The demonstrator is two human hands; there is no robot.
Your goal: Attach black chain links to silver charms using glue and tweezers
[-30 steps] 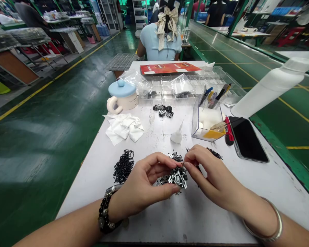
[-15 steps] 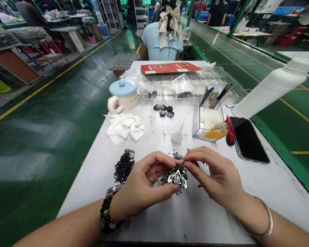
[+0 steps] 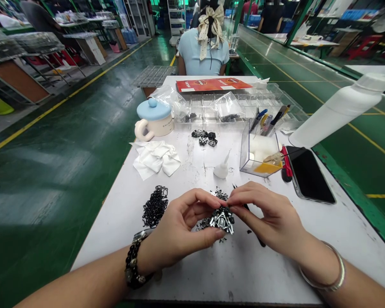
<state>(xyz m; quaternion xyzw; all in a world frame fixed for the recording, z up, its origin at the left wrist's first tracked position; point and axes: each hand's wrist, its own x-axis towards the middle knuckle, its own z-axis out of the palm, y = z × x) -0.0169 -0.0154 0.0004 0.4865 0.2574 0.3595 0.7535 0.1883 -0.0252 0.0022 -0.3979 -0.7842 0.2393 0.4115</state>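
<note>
White counter (image 3: 276,269) lies under you. Just above its near edge your left hand (image 3: 179,233) grips a black-and-silver metal ornament (image 3: 223,220), while your right hand (image 3: 269,218) pinches its top corner. You seem mid-fitting; the next move likely calls for steady, fine fingertip alignment.

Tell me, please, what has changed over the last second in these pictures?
Very little. The right hand turned slightly, and its back now hides the small dark pile that showed behind it. It and the left hand kept their grip on the metal piece. The cup, cloth, phone and chain pile stayed put.
</note>
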